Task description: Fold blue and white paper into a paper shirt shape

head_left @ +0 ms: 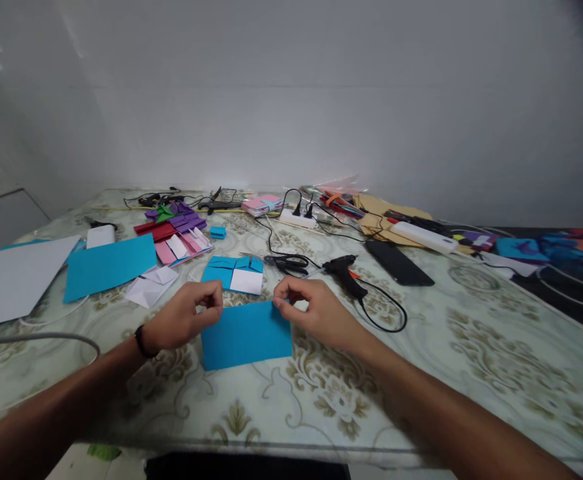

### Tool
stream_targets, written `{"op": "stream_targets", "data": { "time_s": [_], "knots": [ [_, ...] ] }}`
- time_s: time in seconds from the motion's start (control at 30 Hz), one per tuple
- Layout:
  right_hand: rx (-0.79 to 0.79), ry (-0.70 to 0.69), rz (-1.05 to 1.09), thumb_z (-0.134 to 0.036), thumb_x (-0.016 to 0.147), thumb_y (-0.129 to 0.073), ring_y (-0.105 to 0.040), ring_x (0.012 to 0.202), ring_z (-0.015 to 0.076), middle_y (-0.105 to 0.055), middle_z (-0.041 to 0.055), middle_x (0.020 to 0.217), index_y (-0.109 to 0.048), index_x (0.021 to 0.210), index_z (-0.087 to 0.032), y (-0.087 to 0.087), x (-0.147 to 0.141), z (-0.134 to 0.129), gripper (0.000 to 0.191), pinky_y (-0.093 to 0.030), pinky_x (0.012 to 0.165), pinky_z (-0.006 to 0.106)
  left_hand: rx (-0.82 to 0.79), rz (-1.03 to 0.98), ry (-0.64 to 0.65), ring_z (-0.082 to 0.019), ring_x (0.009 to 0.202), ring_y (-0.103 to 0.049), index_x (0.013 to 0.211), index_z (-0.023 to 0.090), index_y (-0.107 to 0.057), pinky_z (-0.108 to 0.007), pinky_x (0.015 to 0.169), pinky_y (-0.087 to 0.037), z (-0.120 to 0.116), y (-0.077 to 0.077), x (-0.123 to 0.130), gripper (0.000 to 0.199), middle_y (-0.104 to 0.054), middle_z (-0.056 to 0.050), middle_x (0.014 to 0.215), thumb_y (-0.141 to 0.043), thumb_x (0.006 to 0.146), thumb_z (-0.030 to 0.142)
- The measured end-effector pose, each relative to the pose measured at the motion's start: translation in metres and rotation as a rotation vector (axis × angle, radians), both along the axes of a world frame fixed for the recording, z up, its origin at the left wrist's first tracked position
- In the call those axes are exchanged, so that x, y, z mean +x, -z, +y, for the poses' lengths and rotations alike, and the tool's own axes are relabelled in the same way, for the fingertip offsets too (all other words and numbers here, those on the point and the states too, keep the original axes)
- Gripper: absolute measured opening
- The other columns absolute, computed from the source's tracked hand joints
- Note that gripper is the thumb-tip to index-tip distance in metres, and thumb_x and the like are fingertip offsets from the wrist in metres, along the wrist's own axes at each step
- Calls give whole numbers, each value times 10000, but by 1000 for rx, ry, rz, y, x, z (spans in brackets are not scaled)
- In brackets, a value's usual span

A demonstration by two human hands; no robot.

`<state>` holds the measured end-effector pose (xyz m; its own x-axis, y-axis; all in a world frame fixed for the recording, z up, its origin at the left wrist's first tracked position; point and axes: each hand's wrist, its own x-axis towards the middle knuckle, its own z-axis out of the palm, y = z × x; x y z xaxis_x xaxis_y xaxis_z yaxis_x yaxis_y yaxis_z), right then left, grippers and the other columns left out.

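Observation:
A blue sheet of paper (246,337) lies before me near the front of the table, its far corners between my hands. My left hand (191,313) pinches the far left corner, with a dark band round that wrist. At the far right corner, my right hand (316,310) pinches the paper between thumb and fingers. Just beyond the sheet is a folded blue and white paper piece (246,280). Scissors (289,263) with dark handles lie behind it, and a black glue gun (345,275) rests to the right.
On the left are a large white sheet (21,277), another blue sheet (111,263) and folded white paper (151,283). Red, pink and purple folded papers (184,243) lie farther back. A power strip (297,218) with cables stands near the wall. A black phone (399,262) lies right.

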<state>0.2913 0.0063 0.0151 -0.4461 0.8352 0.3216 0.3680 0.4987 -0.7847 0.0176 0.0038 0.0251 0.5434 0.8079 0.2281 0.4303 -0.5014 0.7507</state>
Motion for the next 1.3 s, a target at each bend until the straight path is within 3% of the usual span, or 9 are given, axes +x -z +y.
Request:
{"op": "stream_targets", "data": {
  "time_s": [0.23,0.6,0.83,1.03,1.3],
  "knots": [
    [-34,-9,23,-226,845,-615,-555,667,145,-661,-1,728,-647,795,-194,5,-3,0,67,-422,621,259,-64,60,6,-138,676,-531,775,185,-563,-258,635,-429,-1,1,4,166,-601,9,742,-543,894,300],
    [-76,44,-24,-279,912,-606,-567,689,148,-670,3,756,-671,841,-188,11,-2,5,133,-424,636,259,4,50,-69,-137,683,-548,802,186,-576,-242,628,-423,-2,1,6,195,-617,14,736,-544,943,315],
    [-113,-59,0,-279,910,-623,-579,717,154,-678,8,775,-670,822,-188,12,-6,0,135,-444,672,263,-11,72,-4,-157,765,-609,842,185,-626,-258,708,-475,-1,2,5,201,-675,-12,826,-556,963,329],
    [-145,-120,0,-263,894,-629,-584,724,155,-676,7,779,-670,820,-187,14,-11,-6,114,-449,684,267,-47,82,84,-140,717,-602,850,174,-647,-243,668,-470,-4,7,8,189,-680,-18,824,-577,959,311],
    [-84,-56,8,-227,875,-618,-598,741,161,-693,6,780,-659,796,-192,11,-7,-1,96,-453,720,276,-41,51,41,-138,709,-582,824,173,-624,-242,664,-467,-3,7,8,180,-660,-10,796,-563,951,286]
  ]
}}
